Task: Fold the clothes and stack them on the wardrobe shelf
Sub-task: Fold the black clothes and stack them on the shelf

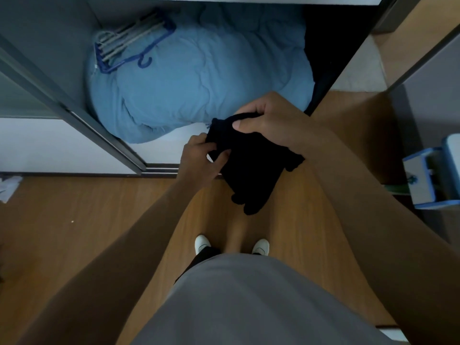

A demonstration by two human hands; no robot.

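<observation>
- Between my two hands, in the air just in front of the open wardrobe [57, 46], hangs a black garment [251, 168].
- My right hand [266, 118] grasps its upper edge, with the thumb laid across the front and the fingers curled over the cloth.
- My left hand [200, 159], just below and to the left of the right, pinches the garment's side edge between thumb and fingers.
- Below my grip the cloth drops in loose, bunched lumps above the wooden floor [74, 232]. It is not yet folded and not yet in the wardrobe.
- Beyond my hands, inside the wardrobe, lies a pale blue quilt [199, 78], with a bundle of hangers [132, 43] resting on its far left side.
- Risk: I am folding in mid-air with no flat surface under the cloth, so the fold may come out crooked or slip open.
- Risk: the quilt is rounded and soft, so a garment stacked on it could slide off. The hangers could also snag it.
- Hard to tell: the garment is so dark that no seams, sleeves or legs show, so I cannot say what kind of clothing it is.
- Hidden: the wardrobe's right side beyond my right hand is in deep shadow, and no bare shelf or other clothes can be made out.
</observation>
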